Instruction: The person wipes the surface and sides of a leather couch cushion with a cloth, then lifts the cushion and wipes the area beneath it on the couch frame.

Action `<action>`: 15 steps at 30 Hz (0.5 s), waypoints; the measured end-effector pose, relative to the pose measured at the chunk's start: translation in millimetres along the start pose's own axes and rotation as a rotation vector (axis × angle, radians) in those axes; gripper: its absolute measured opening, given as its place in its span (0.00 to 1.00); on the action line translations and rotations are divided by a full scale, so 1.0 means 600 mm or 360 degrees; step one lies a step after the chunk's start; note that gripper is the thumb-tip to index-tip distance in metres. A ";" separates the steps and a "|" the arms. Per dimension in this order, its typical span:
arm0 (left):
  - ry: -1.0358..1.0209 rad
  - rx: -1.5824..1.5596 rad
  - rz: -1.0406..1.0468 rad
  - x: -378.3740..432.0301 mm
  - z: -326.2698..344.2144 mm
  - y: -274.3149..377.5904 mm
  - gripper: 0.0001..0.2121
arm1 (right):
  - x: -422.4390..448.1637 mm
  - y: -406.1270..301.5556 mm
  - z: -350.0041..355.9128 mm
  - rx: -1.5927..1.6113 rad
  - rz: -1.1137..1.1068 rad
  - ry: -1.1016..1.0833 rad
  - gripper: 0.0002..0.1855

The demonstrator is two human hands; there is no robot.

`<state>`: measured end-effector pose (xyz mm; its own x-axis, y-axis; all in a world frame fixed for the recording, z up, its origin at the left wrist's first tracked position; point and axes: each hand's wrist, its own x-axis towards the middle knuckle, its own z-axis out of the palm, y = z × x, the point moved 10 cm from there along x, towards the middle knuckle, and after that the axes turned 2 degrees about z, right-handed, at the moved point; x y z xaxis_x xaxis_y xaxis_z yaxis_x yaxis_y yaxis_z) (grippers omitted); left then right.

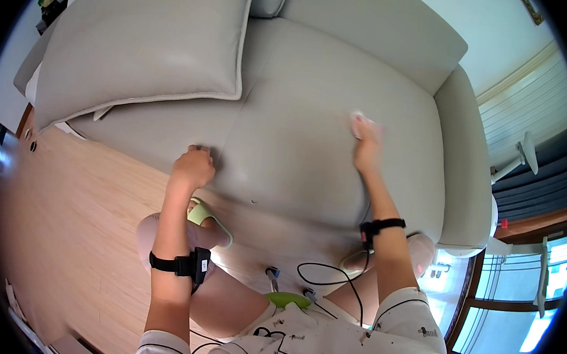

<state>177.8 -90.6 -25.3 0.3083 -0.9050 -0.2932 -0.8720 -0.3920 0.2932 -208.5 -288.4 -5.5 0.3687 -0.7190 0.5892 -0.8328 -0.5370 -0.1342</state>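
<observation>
A beige leather-look sofa seat (310, 144) fills the view before me. My right hand (367, 145) is slightly blurred over the right part of the seat, closed on a white and pinkish cloth or wipe (357, 117). Near the seat's front edge, left of a seam, my left hand (194, 165) rests with its fingers curled; nothing shows in it, though its palm is hidden. A large piped cushion (146, 37) lies on the left part of the sofa. Straps with small black devices circle both forearms.
The sofa's armrest (464, 163) and backrest (385, 32) bound the seat at right and back. Black cables (325, 283) loop between my legs, near a green stool seat (287, 300). Wooden floor (86, 213) lies at left, windows (503, 331) at right.
</observation>
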 end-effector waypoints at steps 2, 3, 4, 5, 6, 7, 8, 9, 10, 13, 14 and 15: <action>-0.0033 0.0028 0.0014 0.001 0.002 0.014 0.15 | -0.045 0.093 -0.051 -0.0143 0.0182 0.0146 0.24; -0.0054 0.0066 -0.0009 0.001 0.001 0.014 0.15 | -0.053 0.103 -0.053 -0.0162 0.0184 0.0141 0.24; -0.0062 0.0055 0.0003 0.001 0.001 0.015 0.15 | -0.063 0.130 -0.046 -0.0228 0.0382 0.0079 0.25; -0.0087 0.0023 0.0045 0.002 0.003 0.019 0.15 | -0.066 0.142 -0.044 -0.0295 0.0573 0.0017 0.26; -0.0110 -0.0006 0.0102 0.006 0.005 0.032 0.16 | -0.061 0.138 -0.043 -0.0390 0.0646 0.0089 0.27; -0.0118 -0.0005 0.0117 0.008 0.005 0.040 0.16 | -0.057 0.119 -0.028 -0.0473 0.0726 0.0155 0.28; -0.0130 0.0000 0.0153 0.006 0.003 0.039 0.16 | -0.034 0.047 0.009 -0.0401 0.0598 0.0047 0.29; -0.0147 0.0005 0.0196 0.006 0.004 0.041 0.16 | -0.020 -0.036 0.045 -0.0334 0.0475 -0.0059 0.29; -0.0156 0.0016 0.0210 0.007 0.004 0.045 0.16 | -0.025 -0.121 0.070 -0.0123 0.0276 0.0056 0.20; -0.0024 -0.0088 0.0214 0.017 -0.004 0.003 0.16 | -0.041 -0.412 0.112 0.0615 -0.0023 -0.0148 0.16; 0.0018 -0.0050 0.0243 0.039 0.005 0.001 0.16 | -0.054 -0.478 0.101 0.0699 -0.0205 -0.0202 0.15; 0.0057 -0.0008 0.0252 0.051 0.007 -0.005 0.16 | -0.076 -0.524 0.088 0.0304 -0.0471 -0.0180 0.16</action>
<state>188.3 -116.7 -39.1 0.1804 -0.9608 -0.2103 -0.9088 -0.2446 0.3380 58.6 -110.1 -32.1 0.6344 -0.5586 0.5344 -0.5952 -0.7940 -0.1235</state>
